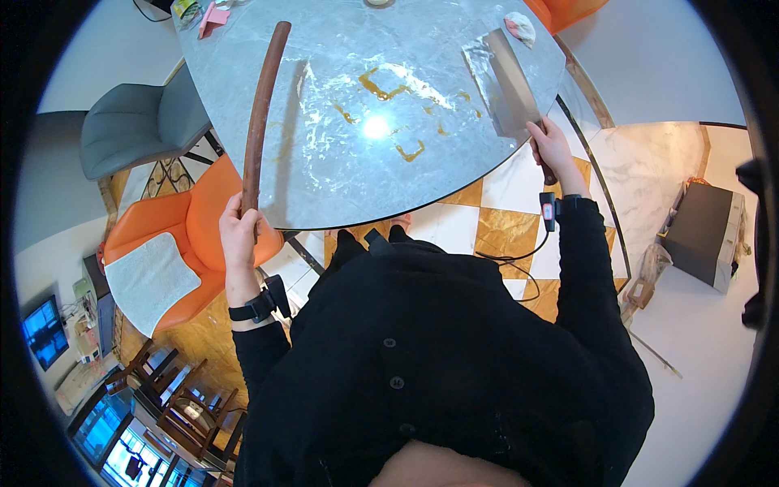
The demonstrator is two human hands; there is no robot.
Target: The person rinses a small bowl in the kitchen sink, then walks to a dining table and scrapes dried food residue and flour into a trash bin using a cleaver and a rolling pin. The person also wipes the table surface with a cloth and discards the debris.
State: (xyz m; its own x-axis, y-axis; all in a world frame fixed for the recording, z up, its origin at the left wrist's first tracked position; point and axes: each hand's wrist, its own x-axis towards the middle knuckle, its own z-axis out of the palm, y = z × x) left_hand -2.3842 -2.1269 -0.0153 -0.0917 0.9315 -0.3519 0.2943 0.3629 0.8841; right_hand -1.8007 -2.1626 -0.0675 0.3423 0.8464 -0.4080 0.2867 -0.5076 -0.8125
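My left hand (241, 228) grips the lower end of a long brown wooden rolling pin (263, 115), which points away from me above the left part of the grey marbled table (341, 201). On the right, my right hand (551, 146) is closed round the dark handle of a wide-bladed kitchen knife (514, 79). Its blade points away from me near the table's right edge. Between the two hands, white smears and brown sticky marks (378, 87) lie on the tabletop, beside a bright light reflection.
At the table's far right lies a crumpled white and pink cloth (520, 29); a pink object (213, 19) is at the far left. An orange chair (207, 225) with a white towel (152, 277) and a grey chair (146, 122) stand left. A black cable (517, 262) hangs near my right side.
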